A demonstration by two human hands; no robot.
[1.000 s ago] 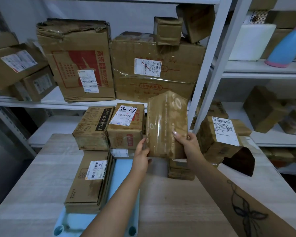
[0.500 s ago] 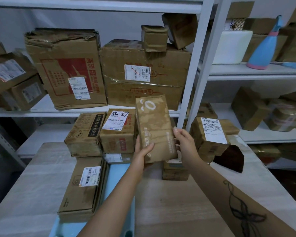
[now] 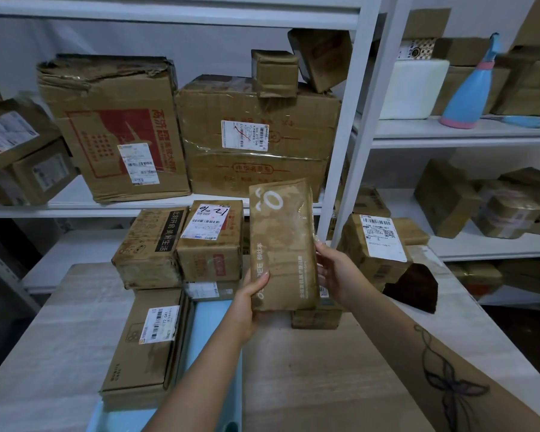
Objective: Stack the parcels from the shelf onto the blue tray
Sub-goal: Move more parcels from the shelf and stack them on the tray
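Now my left hand (image 3: 247, 302) and right hand (image 3: 337, 275) clasp a tall brown parcel (image 3: 282, 244) by its lower edges, thumbs on its face, holding it upright above the table (image 3: 325, 369). Below it to the left, the blue tray (image 3: 212, 332) carries a flat box (image 3: 147, 344) and, beyond that, two smaller boxes (image 3: 211, 241) side by side.

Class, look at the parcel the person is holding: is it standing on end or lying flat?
On end. The held parcel stands tall, slightly tilted, gripped low by the left hand and right hand, above the table.
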